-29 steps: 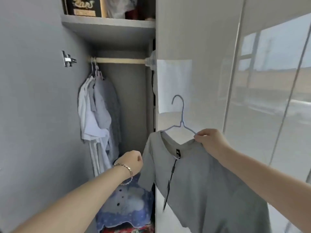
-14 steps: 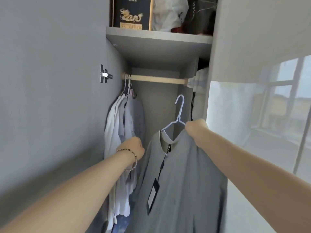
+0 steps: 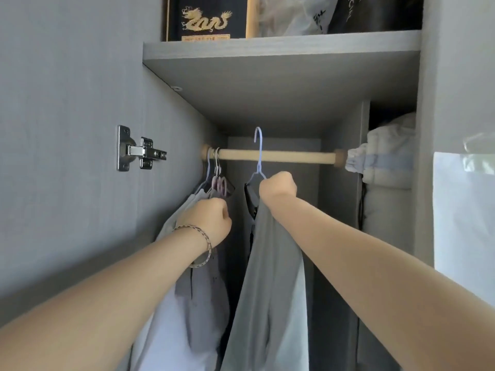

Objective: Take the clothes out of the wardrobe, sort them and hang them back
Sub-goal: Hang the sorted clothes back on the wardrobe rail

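Hinge (image 3: 139,149): silver metal, fixed on the grey side panel at 9 o'clock.
Black box (image 3: 207,17): stands on the top shelf at 12 o'clock, with a gold dragon print.
Plastic bag (image 3: 297,16): pale and crumpled, just beside the box.
Folded bedding (image 3: 388,153): white, at 3 o'clock.

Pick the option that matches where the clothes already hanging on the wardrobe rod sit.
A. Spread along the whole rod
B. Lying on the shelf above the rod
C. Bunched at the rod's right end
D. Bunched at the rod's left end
D: the hanging clothes have their hooks crowded at the left end of the rod, whose right stretch is bare.
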{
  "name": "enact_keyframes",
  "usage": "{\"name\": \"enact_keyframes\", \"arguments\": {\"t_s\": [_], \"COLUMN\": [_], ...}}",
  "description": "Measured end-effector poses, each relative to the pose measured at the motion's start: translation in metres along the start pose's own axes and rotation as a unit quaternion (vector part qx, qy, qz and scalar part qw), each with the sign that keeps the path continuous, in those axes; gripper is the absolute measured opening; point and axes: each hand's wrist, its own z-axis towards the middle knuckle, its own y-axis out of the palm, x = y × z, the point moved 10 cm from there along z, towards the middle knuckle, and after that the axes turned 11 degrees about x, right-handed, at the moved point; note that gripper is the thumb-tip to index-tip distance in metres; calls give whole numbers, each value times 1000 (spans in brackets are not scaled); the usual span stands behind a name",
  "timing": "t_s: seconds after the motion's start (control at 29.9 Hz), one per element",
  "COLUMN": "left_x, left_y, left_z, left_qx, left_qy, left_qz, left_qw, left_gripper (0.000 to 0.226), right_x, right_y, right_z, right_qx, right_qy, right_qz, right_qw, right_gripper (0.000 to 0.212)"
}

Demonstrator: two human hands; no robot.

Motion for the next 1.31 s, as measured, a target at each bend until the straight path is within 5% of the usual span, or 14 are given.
{"name": "enact_keyframes", "arguments": {"t_s": [0.07, 0.17, 0.33, 0.44, 0.64, 0.77, 0.87, 1.14, 1.31], "left_x": [-6, -27, -60, -68, -65, -59, -51, 1, 69], "left_y": [6, 10, 14, 14, 14, 10, 9, 63, 113], "left_z": [17, 31, 36, 36, 41, 39, 32, -50, -174], "left_qx": [13, 30, 29, 31, 49, 73, 60, -147, -327], "left_qy": [-5, -36, -91, -100, -94, -98, -83, -3, 98], "left_qz": [30, 52, 56, 50, 33, 16, 7, 1, -44], "left_qw": [999, 998, 994, 993, 994, 992, 995, 989, 939], "left_gripper": [21, 17, 19, 19, 17, 13, 13, 19, 26], "right_x": [-1, -6, 20, 23, 10, 30, 36, 152, 241], "right_y": [27, 70, 133, 156, 189, 207, 180, 66, -60], "right_z": [30, 58, 77, 74, 52, 30, 21, -76, -180], "right_qx": [-8, -19, -46, -65, -179, -313, -293, -270, -221], "right_qy": [-4, -11, 20, -39, -146, -109, -115, 57, 237], "right_qz": [12, 21, 6, -29, -27, -21, -24, -209, -248], "right_qw": [1000, 1000, 999, 997, 972, 943, 949, 938, 913], "right_gripper": [9, 30, 30, 30, 34, 53, 24, 26, 22]}}
